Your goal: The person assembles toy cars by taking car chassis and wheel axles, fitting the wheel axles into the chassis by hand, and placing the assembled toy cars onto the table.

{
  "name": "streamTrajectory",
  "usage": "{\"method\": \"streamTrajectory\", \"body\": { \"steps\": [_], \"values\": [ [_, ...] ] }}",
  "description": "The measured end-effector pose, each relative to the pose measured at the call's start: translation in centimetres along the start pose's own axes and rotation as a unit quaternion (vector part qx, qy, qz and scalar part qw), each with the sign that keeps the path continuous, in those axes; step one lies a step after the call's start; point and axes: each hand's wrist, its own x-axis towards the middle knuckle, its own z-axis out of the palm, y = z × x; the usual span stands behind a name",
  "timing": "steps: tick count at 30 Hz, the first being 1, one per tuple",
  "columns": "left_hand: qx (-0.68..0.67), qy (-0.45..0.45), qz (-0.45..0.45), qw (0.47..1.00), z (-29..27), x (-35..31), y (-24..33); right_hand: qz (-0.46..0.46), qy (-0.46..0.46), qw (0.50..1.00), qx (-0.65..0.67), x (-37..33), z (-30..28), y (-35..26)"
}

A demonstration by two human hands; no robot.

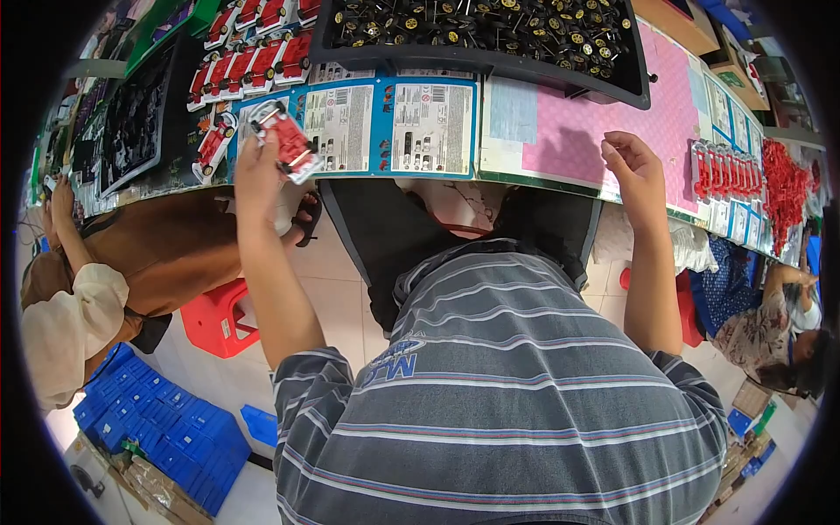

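Note:
A red and white toy car [287, 147] is gripped in my left hand [255, 179], held just above the near edge of the table with its underside and dark wheels showing. My right hand [639, 175] hovers over the pink part of the table, fingers loosely bent and a little apart from the thumb; nothing shows in it. Beyond both hands stands a black tray [525, 74] full of small black wheels with yellow hubs on metal axles. Left of my left hand, another red and white toy car [214, 147] lies close by.
Several red and white toy cars [254, 66] lie in rows at the far left. To the right are a row of red and white car parts [726, 171] and a heap of red pieces [787, 188]. Co-workers sit on both sides; a red stool [214, 324] stands at left.

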Motion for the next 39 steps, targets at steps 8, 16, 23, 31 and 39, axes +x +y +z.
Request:
{"method": "streamTrajectory", "body": {
  "steps": [8, 16, 23, 31, 39],
  "values": [
    [0.187, 0.066, 0.016, 0.980, -4.3, 4.2, -1.6, -0.021, -0.009, 1.000, 0.009, 0.1, 0.8, -0.5],
    [0.427, 0.197, 0.089, 0.878, -2.6, 0.9, -1.9, -0.019, 0.002, 1.000, 0.015, -0.3, -0.4, -0.7],
    [0.437, 0.271, 0.110, 0.850, -5.2, 3.2, -2.6, -0.027, 0.103, 0.994, -0.019, 0.1, -5.7, 1.8],
    [0.466, 0.306, 0.119, 0.822, -8.1, 5.8, -3.0, -0.082, 0.243, 0.863, -0.435, -1.3, -14.1, 5.5],
    [0.495, 0.365, 0.320, 0.721, -2.2, 2.6, -1.6, -0.051, 0.289, 0.825, -0.483, -1.8, -16.8, 13.3]
  ]
}}
